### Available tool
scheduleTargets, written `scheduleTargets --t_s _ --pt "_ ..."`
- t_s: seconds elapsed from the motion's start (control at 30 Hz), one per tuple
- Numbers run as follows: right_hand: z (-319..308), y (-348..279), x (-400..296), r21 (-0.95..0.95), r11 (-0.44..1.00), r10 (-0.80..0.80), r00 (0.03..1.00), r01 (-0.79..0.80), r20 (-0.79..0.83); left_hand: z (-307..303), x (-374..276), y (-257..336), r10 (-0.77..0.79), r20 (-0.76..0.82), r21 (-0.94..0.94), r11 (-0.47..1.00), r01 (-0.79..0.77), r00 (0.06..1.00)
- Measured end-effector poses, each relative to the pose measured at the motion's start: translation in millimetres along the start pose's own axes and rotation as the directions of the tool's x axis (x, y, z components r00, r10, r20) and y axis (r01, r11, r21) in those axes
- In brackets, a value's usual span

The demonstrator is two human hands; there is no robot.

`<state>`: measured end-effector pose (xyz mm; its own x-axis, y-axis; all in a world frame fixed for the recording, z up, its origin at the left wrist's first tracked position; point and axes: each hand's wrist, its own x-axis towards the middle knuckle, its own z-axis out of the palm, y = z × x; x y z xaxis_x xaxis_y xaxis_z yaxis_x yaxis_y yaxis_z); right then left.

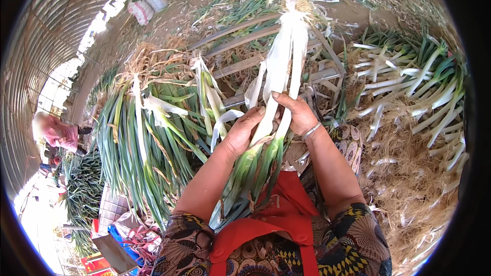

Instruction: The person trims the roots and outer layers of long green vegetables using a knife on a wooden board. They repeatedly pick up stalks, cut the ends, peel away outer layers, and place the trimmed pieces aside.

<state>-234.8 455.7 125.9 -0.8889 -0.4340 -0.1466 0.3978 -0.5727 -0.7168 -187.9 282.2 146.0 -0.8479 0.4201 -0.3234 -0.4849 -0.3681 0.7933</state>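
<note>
Two thick leeks or large scallions [295, 57] lie across my hands, white stalks pointing away and green leaves [245, 172] trailing toward the red apron [284, 199]. My left hand [244, 128] grips the left stalk low on its white part, just above the green. Around the right stalk my right hand [297, 113] is closed, its thumb reaching toward the left stalk. Thin, pale outer skin [277, 61] hangs loose along the left stalk. The root ends [303, 5] at the far end are bright and partly washed out.
A heap of untrimmed leeks [142, 142] lies at the left. White-stemmed leeks [406, 80] are piled at the right above dry roots [399, 191]. Wooden slats [245, 40] span the space ahead. A person in pink [61, 134] is at far left, near a box [115, 253].
</note>
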Motion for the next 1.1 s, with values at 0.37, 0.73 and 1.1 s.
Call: scheduleTargets --t_s 0.37,0.73,1.1 --pt "-22.4 9.5 -10.4 -0.164 0.986 -0.016 0.981 -0.016 -0.194 -68.7 54.0 -69.7 0.309 -0.439 0.792 0.576 0.201 0.843" --pt "-22.5 19.8 5.3 0.227 0.969 0.103 0.995 -0.098 -0.011 -97.2 25.3 -73.1 0.375 -0.56 0.81 0.433 0.395 0.739" --pt "-4.6 41.9 10.3 0.186 0.971 0.147 0.988 -0.152 0.04 -45.8 -25.5 -0.9 0.185 -0.398 0.468 0.883 0.025 0.899"
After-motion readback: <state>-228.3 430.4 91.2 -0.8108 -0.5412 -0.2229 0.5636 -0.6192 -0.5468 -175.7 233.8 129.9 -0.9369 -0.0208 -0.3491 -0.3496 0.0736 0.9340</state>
